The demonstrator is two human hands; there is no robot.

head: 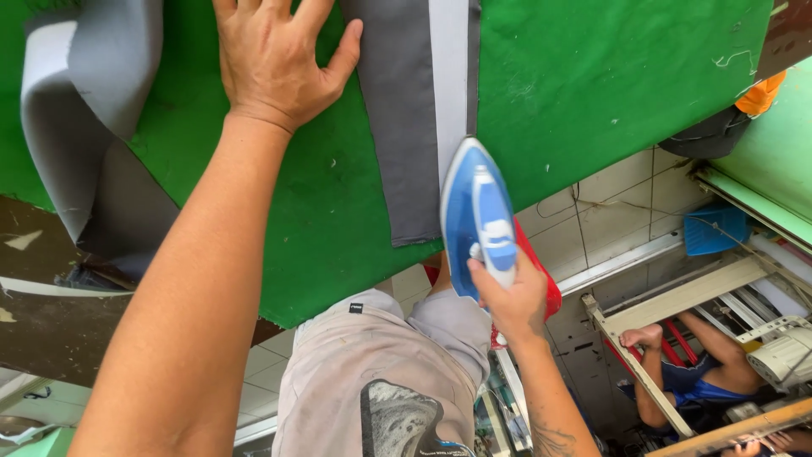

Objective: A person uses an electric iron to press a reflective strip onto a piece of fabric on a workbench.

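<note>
The left hand (275,55) lies flat at the upper centre of the frame, fingers spread and released, pressing on the green padded board (592,76). Its fingertips are cut off by the top edge. The thumb touches the left edge of the dark grey fabric strip (406,127), which runs from the top edge down to the middle of the frame.

The right hand (507,296), at lower centre, is clenched around the handle of the blue-and-white iron (475,211). The iron sits at the lower right corner of the strip, its tip pointing toward the top of the frame. The soleplate is hidden, so contact with the fabric cannot be confirmed. A red object behind the iron and hand is mostly covered and cannot be identified.

A second grey fabric piece (80,110) hangs over the board's edge at upper left; its top is cut off.

At lower right, another person (677,372) sits beside a metal frame (668,305); only legs and blue clothing show.

Count: one iron, one board, two grey fabric pieces, two hands of the wearer, one other person.
</note>
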